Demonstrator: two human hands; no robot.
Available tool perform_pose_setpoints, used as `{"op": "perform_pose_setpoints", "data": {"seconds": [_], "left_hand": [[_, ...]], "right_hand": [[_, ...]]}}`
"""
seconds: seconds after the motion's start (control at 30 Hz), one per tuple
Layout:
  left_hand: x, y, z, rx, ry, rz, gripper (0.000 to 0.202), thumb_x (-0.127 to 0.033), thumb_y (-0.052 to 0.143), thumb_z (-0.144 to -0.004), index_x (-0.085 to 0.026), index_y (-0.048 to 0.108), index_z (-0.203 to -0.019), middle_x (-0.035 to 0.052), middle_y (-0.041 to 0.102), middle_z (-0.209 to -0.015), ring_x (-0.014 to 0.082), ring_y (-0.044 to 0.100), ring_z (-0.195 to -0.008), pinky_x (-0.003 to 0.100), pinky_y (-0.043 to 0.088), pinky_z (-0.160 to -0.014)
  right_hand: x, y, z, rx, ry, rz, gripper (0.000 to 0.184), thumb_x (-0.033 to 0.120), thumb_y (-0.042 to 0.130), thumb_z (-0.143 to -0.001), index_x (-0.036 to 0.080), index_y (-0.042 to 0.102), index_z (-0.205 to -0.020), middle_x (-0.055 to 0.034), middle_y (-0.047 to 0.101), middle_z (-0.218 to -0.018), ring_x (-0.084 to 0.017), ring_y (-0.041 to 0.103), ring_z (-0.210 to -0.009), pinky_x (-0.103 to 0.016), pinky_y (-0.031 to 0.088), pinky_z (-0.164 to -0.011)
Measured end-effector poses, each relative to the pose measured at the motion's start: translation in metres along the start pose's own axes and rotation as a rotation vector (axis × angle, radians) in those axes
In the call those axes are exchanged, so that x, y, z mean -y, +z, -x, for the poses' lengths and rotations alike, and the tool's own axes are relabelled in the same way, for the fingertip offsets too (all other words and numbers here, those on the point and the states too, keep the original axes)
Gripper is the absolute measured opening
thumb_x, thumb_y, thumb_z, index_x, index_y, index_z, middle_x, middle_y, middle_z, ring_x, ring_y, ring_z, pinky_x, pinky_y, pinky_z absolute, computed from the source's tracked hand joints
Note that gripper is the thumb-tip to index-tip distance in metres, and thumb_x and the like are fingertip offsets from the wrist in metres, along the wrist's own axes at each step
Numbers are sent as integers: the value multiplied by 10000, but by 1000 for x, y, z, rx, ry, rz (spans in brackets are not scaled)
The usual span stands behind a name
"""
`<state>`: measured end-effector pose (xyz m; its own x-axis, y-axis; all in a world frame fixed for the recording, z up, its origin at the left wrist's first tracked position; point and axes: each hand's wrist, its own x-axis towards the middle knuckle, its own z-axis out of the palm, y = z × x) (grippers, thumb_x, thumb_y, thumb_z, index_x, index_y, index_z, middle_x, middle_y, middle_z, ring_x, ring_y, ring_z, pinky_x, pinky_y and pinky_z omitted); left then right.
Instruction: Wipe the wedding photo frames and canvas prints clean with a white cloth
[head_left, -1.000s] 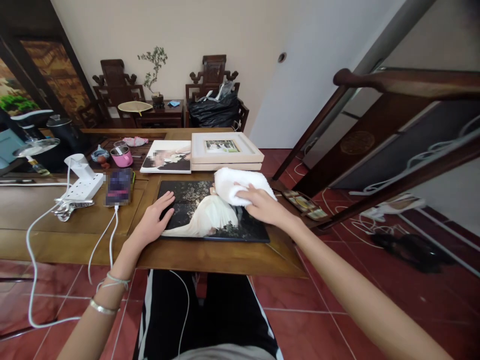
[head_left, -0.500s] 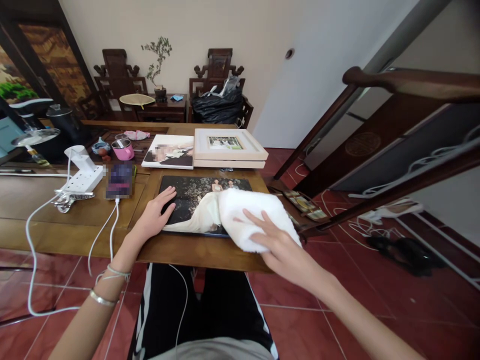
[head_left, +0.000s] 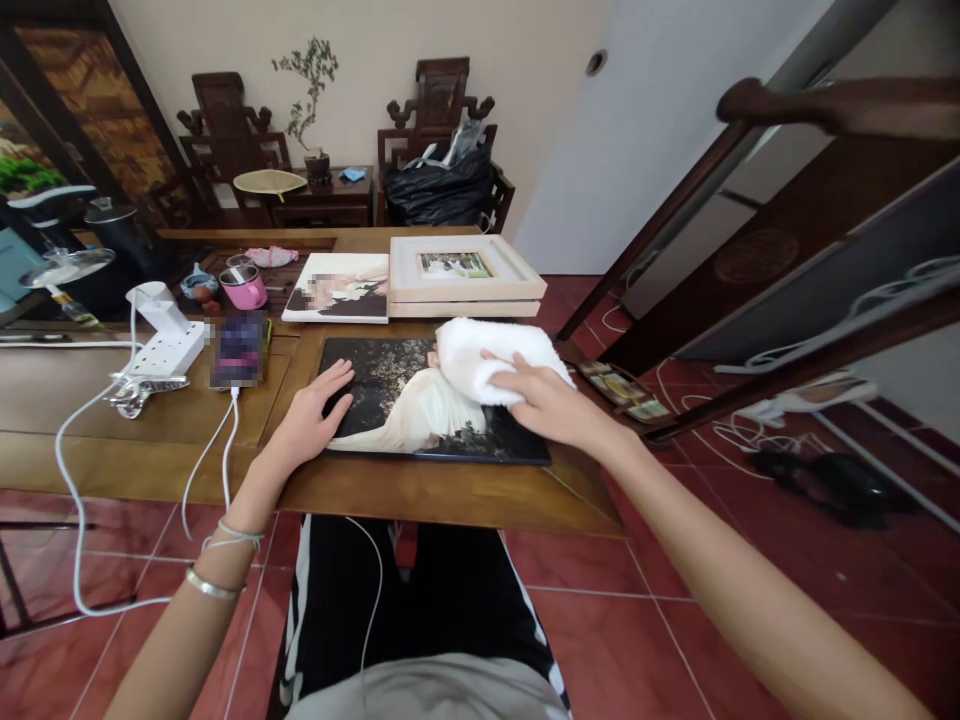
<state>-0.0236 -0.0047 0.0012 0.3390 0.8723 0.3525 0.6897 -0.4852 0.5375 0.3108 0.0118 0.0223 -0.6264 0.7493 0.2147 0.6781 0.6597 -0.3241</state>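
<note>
Cloth (head_left: 517,335) is grasped by our right fingers (head_left: 514,382) over the right half of a photo panel (head_left: 409,405); our left fingers (head_left: 330,379) rest released and spread on its left edge. Beyond our fingers, a print (head_left: 341,290) and stacked frames (head_left: 465,268) line the panel's far side. Left of our left fingers, a phone (head_left: 238,350) has a screen too blurred to read. Nearer us, a strip of table (head_left: 442,490) separates panel from edge.
</note>
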Motion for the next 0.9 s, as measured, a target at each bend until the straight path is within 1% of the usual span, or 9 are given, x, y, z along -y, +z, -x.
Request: {"op": "perform_pose_setpoints", "data": {"seconds": [0.13,0.23,0.37,0.43,0.53,0.63,0.7,0.77,0.9], "left_hand": [[0,-1,0,7,-1,3,423,-352,435,-933,-135,565,-1272,115,486,-1409,236,401,-1347,445,302,-1137],[0,-2,0,1,-2,9,426,-350,442,-931,-119,569,-1265,126,491,-1403,237,405,-1344,440,303,-1137],[-1,0,0,-3,4,16,429,-336,445,-930,-95,568,-1263,142,499,-1393,236,411,-1341,428,306,-1137],[0,1,0,-5,6,20,429,-334,444,-931,-97,565,-1267,142,499,-1393,238,408,-1342,433,305,-1138],[1,2,0,-11,4,22,437,-339,443,-930,-87,564,-1267,151,505,-1386,244,409,-1341,434,308,-1136],[2,3,1,-17,7,15,438,-346,442,-928,-95,568,-1264,150,506,-1385,248,412,-1339,448,313,-1132],[3,3,1,-18,7,14,433,-347,440,-927,-107,569,-1264,143,503,-1389,248,413,-1339,459,313,-1130],[3,3,1,-17,4,20,434,-347,443,-927,-105,569,-1264,145,501,-1390,247,410,-1341,455,308,-1133],[2,2,1,-10,-4,30,437,-359,451,-925,-111,570,-1265,141,499,-1394,249,404,-1344,453,299,-1137]], "right_hand": [[-19,2,-31,-45,35,69,453,-26,365,-628,138,629,-957,-155,680,-1131,-333,472,-1264,-556,359,-1033],[-13,5,-28,-71,62,108,466,-34,366,-635,141,625,-980,-160,656,-1178,-327,428,-1300,-565,344,-1043],[20,10,11,-62,35,110,467,-44,370,-620,165,622,-954,-156,551,-1335,-300,322,-1363,-583,272,-1098],[43,10,38,-49,-12,67,434,-50,371,-599,168,625,-875,-148,490,-1395,-301,291,-1376,-595,240,-1114],[74,9,71,4,-117,2,374,-62,360,-562,175,598,-727,-102,470,-1418,-301,231,-1399,-620,188,-1127],[90,8,85,47,-174,-31,359,-64,352,-544,179,580,-676,-74,468,-1422,-293,220,-1402,-628,158,-1133],[88,8,82,52,-185,-36,366,-64,348,-546,183,583,-681,-65,473,-1419,-278,225,-1402,-614,169,-1136],[77,8,70,41,-182,-29,390,-61,347,-550,186,597,-717,-67,468,-1422,-265,231,-1402,-593,194,-1137],[38,8,30,-7,-110,0,445,-44,372,-569,186,636,-843,-102,447,-1434,-276,287,-1379,-569,215,-1133]]}}
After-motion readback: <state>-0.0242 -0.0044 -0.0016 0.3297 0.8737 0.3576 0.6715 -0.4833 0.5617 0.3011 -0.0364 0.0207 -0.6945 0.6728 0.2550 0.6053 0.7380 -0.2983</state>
